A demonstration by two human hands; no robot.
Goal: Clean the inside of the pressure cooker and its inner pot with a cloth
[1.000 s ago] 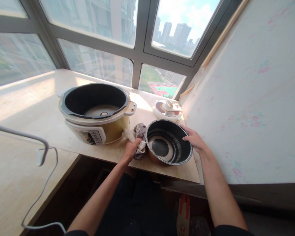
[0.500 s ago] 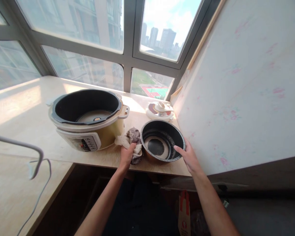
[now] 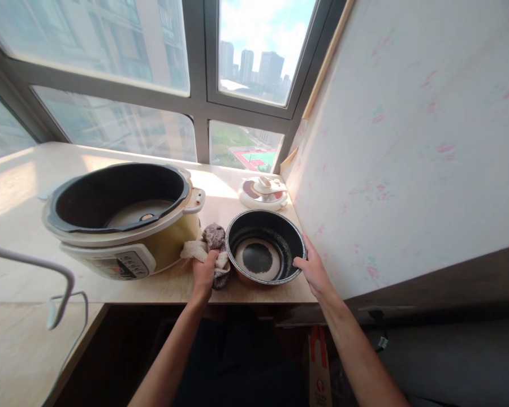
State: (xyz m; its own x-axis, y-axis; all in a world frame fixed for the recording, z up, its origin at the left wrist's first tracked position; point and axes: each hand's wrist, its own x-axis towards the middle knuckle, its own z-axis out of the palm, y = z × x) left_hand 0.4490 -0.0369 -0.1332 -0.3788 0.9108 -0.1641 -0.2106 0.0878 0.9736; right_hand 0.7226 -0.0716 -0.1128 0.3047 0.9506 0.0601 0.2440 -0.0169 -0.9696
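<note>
A dark, round inner pot (image 3: pixel 261 254) with a worn pale ring on its bottom sits near the counter's front edge. My right hand (image 3: pixel 314 268) grips its right rim, thumb over the edge. Bunched in my left hand (image 3: pixel 204 277) is a brown and cream cloth (image 3: pixel 215 237), close against the pot's left side. The electric pressure cooker (image 3: pixel 169 240), lidless and without its inner pot, stands to the left of the cloth. Behind the inner pot lies the white and red cooker lid (image 3: pixel 263 192).
A grey window frame (image 3: pixel 199 113) runs along the back, and a flowered wall (image 3: pixel 385 141) bounds the right. A grey cable (image 3: pixel 63 271) hangs in front at the left. Below the counter (image 3: pixel 169 291) is a paper bag with red handles (image 3: pixel 319 367).
The view has turned slightly right, so everything sits further left in the picture. Both hands keep their holds on the cloth and the inner pot.
</note>
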